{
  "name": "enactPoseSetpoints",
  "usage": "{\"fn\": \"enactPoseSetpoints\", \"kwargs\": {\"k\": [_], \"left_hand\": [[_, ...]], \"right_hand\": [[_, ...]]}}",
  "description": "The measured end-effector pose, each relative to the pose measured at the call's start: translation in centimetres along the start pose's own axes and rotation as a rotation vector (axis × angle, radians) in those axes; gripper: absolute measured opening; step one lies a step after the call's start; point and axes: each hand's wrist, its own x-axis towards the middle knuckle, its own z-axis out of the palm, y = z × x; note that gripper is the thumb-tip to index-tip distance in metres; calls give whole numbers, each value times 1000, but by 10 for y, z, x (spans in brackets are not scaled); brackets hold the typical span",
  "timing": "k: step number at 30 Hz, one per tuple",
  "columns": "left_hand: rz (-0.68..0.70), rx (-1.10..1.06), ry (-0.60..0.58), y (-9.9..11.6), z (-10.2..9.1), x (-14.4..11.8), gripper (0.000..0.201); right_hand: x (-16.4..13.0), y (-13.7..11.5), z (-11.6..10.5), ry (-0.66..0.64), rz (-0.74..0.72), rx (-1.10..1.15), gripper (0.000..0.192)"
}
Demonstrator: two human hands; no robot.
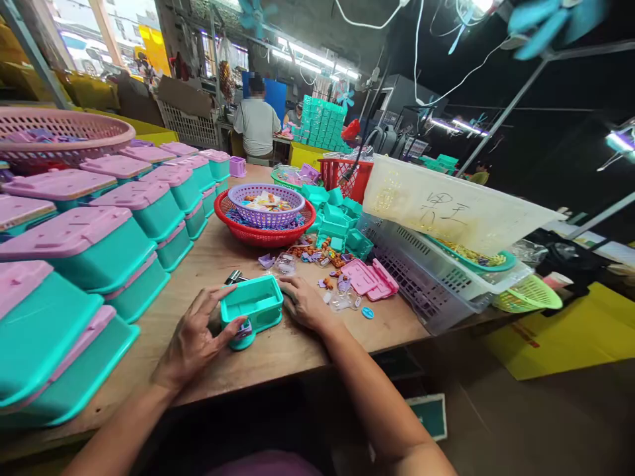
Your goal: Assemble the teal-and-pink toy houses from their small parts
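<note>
A small open-topped teal plastic box [265,318] sits on the wooden table in front of me. My left hand [196,334] grips its left side, fingers behind and thumb in front, on a small purple piece [245,328] at the box's front left corner. Against the right end of the box, my right hand [303,303] is closed with bent fingers, its fingertips partly hidden. Just behind the box lies a dark metal tool [234,277], mostly covered. Pink plastic lids [370,279] and small clear and orange parts [342,299] lie right of my right hand.
Stacked teal boxes with pink lids [133,198] line the left side. A red basket [248,237] carries a purple basket [268,215] at the back. Teal parts [337,221] are piled beside a clear crate [421,277] on the right. A person [256,125] sits farther off.
</note>
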Motion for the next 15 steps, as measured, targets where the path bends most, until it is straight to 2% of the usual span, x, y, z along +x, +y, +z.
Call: {"fn": "enactPoseSetpoints", "kwargs": {"k": [7,11,13,15], "left_hand": [[-34,-34,-131,11,11,7,44],[24,15,-95,19,12,18,42],[78,44,-23,23,9,38,38],[99,107,69,25,4,71,33]], "right_hand": [[-6,14,-8,178,254,-80,28],[-3,7,-11,216,192,-81,27],[11,5,-18,228,121,-80,28],[35,8,-30,233,65,-88,29]]}}
